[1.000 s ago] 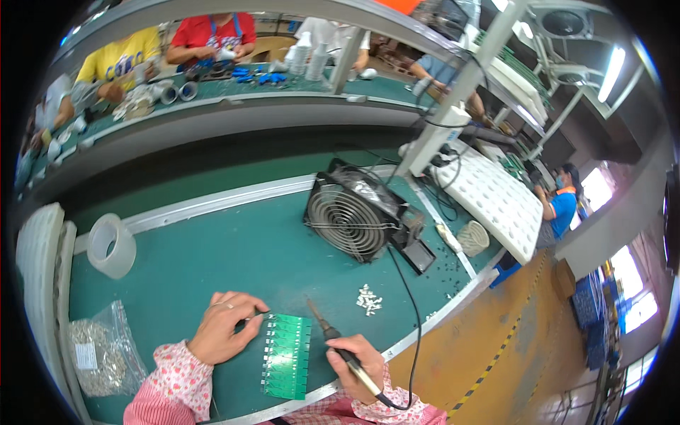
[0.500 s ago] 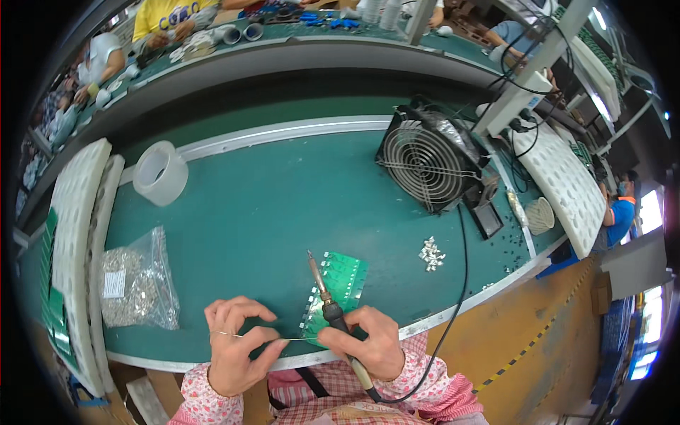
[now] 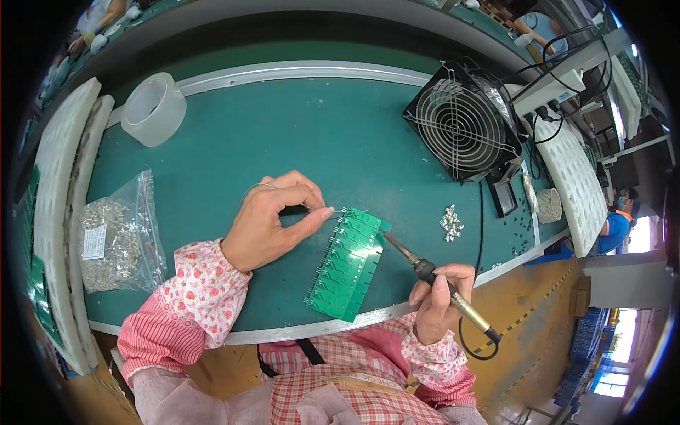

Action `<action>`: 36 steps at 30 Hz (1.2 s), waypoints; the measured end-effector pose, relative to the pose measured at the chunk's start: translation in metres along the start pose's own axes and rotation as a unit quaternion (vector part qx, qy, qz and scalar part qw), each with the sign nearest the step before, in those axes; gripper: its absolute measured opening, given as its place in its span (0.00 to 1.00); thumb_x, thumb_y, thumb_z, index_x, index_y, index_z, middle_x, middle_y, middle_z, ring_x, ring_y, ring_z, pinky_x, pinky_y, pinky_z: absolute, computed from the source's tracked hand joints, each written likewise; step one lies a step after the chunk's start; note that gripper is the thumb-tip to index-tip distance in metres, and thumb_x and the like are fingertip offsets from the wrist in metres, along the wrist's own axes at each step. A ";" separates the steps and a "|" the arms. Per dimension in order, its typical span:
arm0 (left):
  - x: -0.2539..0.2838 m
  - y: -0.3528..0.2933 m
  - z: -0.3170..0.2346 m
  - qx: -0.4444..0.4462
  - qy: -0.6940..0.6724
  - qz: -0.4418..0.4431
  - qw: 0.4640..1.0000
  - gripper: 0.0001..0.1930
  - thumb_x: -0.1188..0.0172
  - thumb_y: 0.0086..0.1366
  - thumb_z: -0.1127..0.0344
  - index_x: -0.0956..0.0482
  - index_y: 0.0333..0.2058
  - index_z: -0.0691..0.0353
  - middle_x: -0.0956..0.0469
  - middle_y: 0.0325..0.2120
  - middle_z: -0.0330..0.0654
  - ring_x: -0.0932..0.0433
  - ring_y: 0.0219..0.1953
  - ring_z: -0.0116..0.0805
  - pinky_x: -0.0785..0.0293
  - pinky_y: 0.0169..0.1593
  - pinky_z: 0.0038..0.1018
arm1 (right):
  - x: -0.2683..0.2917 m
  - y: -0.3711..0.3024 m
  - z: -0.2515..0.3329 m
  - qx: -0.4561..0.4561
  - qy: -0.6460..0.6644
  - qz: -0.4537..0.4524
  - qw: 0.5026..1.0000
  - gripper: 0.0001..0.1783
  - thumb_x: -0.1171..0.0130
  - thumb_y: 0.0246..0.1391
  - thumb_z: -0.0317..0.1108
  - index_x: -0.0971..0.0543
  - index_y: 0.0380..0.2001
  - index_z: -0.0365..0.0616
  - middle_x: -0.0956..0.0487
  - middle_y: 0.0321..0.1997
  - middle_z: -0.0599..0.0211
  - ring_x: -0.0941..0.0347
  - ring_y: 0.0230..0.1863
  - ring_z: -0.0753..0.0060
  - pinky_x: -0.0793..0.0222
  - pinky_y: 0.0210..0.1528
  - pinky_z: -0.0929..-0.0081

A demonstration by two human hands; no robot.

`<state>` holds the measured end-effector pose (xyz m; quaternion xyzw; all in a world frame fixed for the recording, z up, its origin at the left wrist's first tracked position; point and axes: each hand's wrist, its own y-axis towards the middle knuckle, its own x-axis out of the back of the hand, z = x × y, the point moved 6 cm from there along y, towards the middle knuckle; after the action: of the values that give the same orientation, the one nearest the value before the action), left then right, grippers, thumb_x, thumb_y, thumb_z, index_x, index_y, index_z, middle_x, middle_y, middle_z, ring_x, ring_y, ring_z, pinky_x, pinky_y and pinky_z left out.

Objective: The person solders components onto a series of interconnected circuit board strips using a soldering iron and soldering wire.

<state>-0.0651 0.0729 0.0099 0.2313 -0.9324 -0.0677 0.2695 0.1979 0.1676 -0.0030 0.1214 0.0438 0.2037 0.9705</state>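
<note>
A green circuit board (image 3: pixel 346 268) with a row of pins along its left edge lies flat near the front of the table. Between the thumb and fingertips of my left hand (image 3: pixel 268 221) is pinched a thin solder wire (image 3: pixel 255 186); its end reaches toward the board's far left corner. My right hand (image 3: pixel 445 301) grips a soldering iron (image 3: pixel 425 269) by its handle. The iron's tip points up and left, close to the board's far right corner; whether it touches I cannot tell.
A black fan (image 3: pixel 457 127) with a wire grille stands at the back right, a small pile of metal parts (image 3: pixel 451 223) nearer. At left are a clear tape roll (image 3: pixel 154 110), a bag of small parts (image 3: pixel 120 241) and white foam trays (image 3: pixel 60 212). The iron's cord (image 3: pixel 482 227) runs along the right.
My left hand has moved away from me, to the board's far end. My right hand has swung right with the soldering iron, uncovering the board. The view has shifted too.
</note>
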 end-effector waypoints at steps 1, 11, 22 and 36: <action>-0.002 0.001 0.003 -0.001 0.004 0.019 1.000 0.05 0.33 0.57 0.73 0.21 0.25 0.61 0.20 0.33 0.36 0.23 0.37 0.30 0.37 0.48 0.32 | -0.004 0.003 0.000 -0.018 0.013 0.011 1.000 0.09 0.46 0.61 0.29 0.32 0.40 0.36 0.26 0.27 0.62 0.32 0.17 0.78 0.34 0.19 0.80; -0.002 -0.004 0.008 -0.022 -0.032 0.053 0.998 0.08 0.33 0.54 0.74 0.25 0.23 0.59 0.20 0.35 0.37 0.25 0.37 0.30 0.40 0.48 0.30 | -0.033 0.023 -0.002 -0.065 -0.006 0.095 0.993 0.11 0.45 0.63 0.32 0.33 0.37 0.36 0.24 0.26 0.61 0.29 0.18 0.78 0.33 0.20 0.80; -0.005 -0.003 0.011 -0.027 -0.012 0.057 0.998 0.08 0.33 0.53 0.73 0.25 0.21 0.59 0.20 0.35 0.36 0.25 0.35 0.29 0.41 0.48 0.29 | -0.036 0.026 -0.003 -0.083 -0.010 0.093 0.992 0.11 0.44 0.62 0.32 0.32 0.37 0.36 0.23 0.26 0.62 0.27 0.19 0.78 0.31 0.21 0.79; -0.005 -0.007 0.013 -0.019 -0.010 0.044 0.999 0.09 0.32 0.53 0.72 0.24 0.20 0.58 0.20 0.34 0.35 0.25 0.32 0.28 0.41 0.46 0.29 | -0.038 0.019 0.002 -0.023 -0.069 0.132 0.989 0.09 0.43 0.59 0.28 0.31 0.37 0.35 0.22 0.26 0.60 0.25 0.21 0.77 0.29 0.24 0.79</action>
<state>-0.0659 0.0692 -0.0049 0.1840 -0.9430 -0.0759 0.2668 0.1561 0.1688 0.0050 0.1179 -0.0445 0.3218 0.9384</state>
